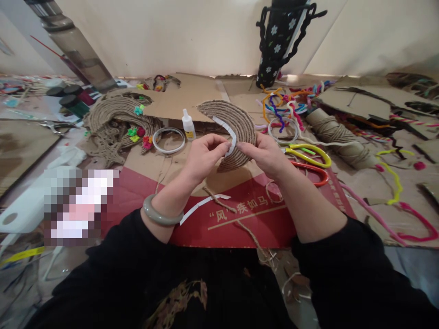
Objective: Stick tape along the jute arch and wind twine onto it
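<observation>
A crescent of coiled brown twine (243, 125) is held up above the cardboard. A white paper strip (224, 126) curves along its inner edge. My left hand (211, 153) pinches the lower part of the strip against that edge; a bangle (163, 212) circles the wrist. My right hand (262, 153) is closed on the crescent's right side, thumb on the twine. Below my hands, a second white strip (202, 204) and loose bits of twine lie on the red printed cardboard (236, 228). Behind my left hand stands a small white glue bottle (188, 125).
Scissors with yellow and red handles (310, 155) and a twine roll (339, 137) lie to the right, among coloured pipe cleaners. Twine-covered crescents (116, 107) with bright flowers and a clear ring (168, 140) sit at left. A patterned black tumbler (279, 45) stands at the back.
</observation>
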Motion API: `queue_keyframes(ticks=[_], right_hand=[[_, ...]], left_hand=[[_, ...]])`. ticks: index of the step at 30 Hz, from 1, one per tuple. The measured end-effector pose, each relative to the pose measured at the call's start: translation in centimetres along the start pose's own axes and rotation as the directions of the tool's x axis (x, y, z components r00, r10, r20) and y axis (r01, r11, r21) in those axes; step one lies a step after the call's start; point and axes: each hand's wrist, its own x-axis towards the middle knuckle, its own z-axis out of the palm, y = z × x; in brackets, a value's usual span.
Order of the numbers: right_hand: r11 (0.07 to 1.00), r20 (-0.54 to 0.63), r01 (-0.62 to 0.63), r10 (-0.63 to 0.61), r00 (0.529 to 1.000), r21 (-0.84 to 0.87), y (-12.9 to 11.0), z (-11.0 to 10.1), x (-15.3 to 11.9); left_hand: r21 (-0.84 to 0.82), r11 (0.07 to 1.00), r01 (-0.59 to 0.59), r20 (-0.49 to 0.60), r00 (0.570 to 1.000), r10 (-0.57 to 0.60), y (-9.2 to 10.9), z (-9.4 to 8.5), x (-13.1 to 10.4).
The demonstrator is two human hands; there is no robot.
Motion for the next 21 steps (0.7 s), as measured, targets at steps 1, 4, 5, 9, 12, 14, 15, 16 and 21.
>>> queue_keyframes(ticks=[1, 4, 5, 9, 12, 14, 15, 16, 21], right_hand=[[1.0, 0.002, 0.015, -0.015, 1.0, -0.026, 0.07, -0.02, 0.03], [0.99, -0.002, 0.041, -0.042, 0.999, -0.136, 0.25, -0.06, 0.11], [0.983, -0.012, 0.046, -0.049, 0.999, -0.176, 0.28, -0.05, 0.12], [0.956, -0.057, 0.071, -0.091, 0.994, -0.286, 0.27, 0.03, 0.1], [0.948, -0.047, 0.092, -0.111, 0.993, -0.305, 0.2, 0.09, 0.03], [0.946, -0.012, 0.12, -0.13, 0.991, -0.302, 0.17, 0.11, -0.01], [0.944, 0.004, 0.134, -0.139, 0.99, -0.301, 0.17, 0.12, -0.03], [0.943, 0.016, 0.145, -0.147, 0.989, -0.3, 0.18, 0.14, -0.04], [0.94, 0.01, 0.146, -0.15, 0.989, -0.309, 0.2, 0.25, -0.03]], left_hand=[[0.032, 0.999, -0.022, -0.01, 1.0, 0.023, 0.04, 0.01, -0.06], [0.162, 0.98, -0.113, -0.018, 0.993, 0.117, 0.14, 0.02, -0.29], [0.208, 0.967, -0.148, -0.014, 0.988, 0.154, 0.15, 0.02, -0.36], [0.341, 0.906, -0.252, 0.006, 0.964, 0.265, 0.11, -0.02, -0.49], [0.364, 0.896, -0.255, 0.007, 0.963, 0.271, 0.12, -0.04, -0.46], [0.362, 0.898, -0.251, -0.001, 0.963, 0.269, 0.13, -0.05, -0.42], [0.36, 0.899, -0.251, -0.005, 0.963, 0.271, 0.14, -0.06, -0.41], [0.358, 0.9, -0.25, -0.009, 0.963, 0.27, 0.14, -0.06, -0.41], [0.313, 0.93, -0.191, -0.04, 0.976, 0.214, 0.21, -0.01, -0.46]])
